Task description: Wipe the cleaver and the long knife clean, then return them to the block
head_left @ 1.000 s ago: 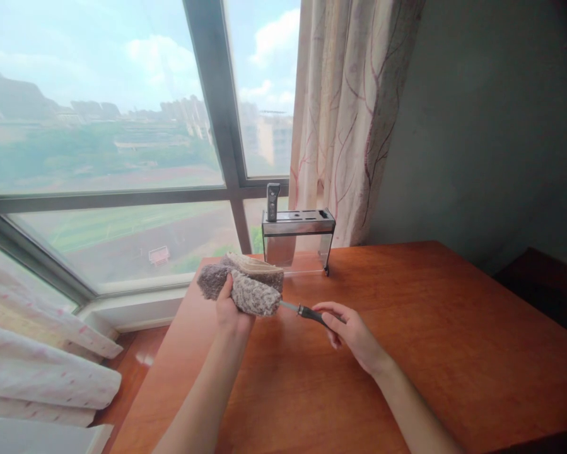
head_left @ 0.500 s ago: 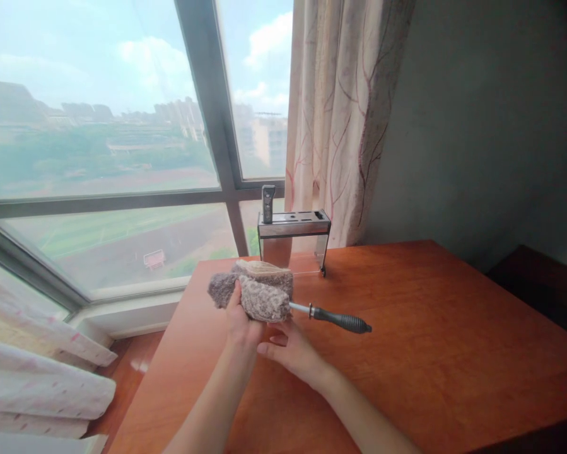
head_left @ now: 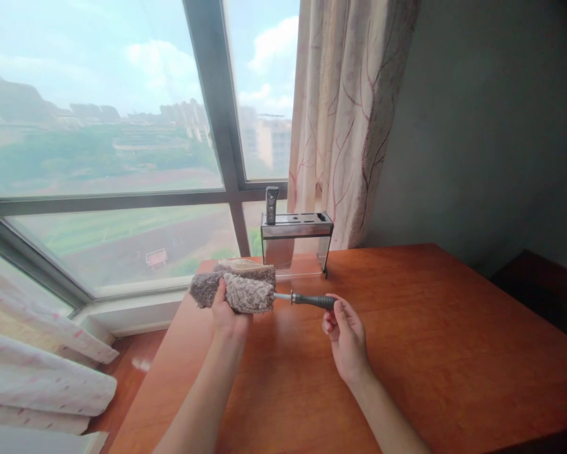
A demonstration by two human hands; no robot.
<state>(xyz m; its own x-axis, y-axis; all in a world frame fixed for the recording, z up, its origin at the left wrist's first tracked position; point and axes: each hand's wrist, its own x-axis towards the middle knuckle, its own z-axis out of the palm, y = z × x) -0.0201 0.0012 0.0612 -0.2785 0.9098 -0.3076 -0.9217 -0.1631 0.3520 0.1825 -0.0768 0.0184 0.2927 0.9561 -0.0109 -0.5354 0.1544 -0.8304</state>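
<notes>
Left hand: the left hand [head_left: 226,309] was clenched around a grey fluffy cloth [head_left: 238,290], bunched over the tool's blade end.
Right hand: the right hand [head_left: 344,331] pinched the end of the black ribbed handle [head_left: 314,301], fingers loosely curled.
Position: tool held level above the wooden table [head_left: 429,353]; knife block [head_left: 296,243] stood at 12 o'clock.
Handling: probably light and stiff; ribbed handle looked the safest hold, cloth soft and yielding.

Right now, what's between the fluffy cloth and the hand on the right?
In the head view, a thin metal rod and its black handle bridge the cloth, gripped by the left hand, and the right hand.
</notes>
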